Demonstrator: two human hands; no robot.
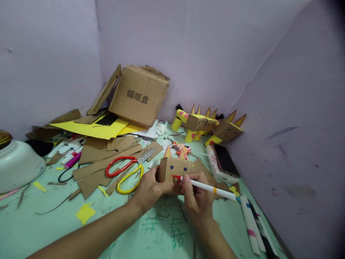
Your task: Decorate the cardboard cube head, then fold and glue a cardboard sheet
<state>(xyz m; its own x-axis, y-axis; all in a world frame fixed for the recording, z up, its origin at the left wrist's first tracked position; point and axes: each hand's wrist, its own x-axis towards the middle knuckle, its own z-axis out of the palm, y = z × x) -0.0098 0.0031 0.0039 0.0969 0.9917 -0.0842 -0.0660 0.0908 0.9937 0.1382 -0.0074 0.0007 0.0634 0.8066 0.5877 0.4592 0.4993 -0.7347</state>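
A small cardboard box with two dark blue dots like eyes and two pointed paper ears stands near the middle of the table. My left hand grips it by its left side, thumb across the lower front. Between the fingers of my right hand is a white marker with a red tip. That tip is at the box's front, below the eyes; whether it touches cannot be made out. Left of my left hand lie scissors with one red and one yellow handle.
Cardboard scraps and yellow sheets lie at the left, below a large carton. Yellow tube animals with cardboard heads stand at the back right. A phone and several markers are at the right; a white pot sits far left.
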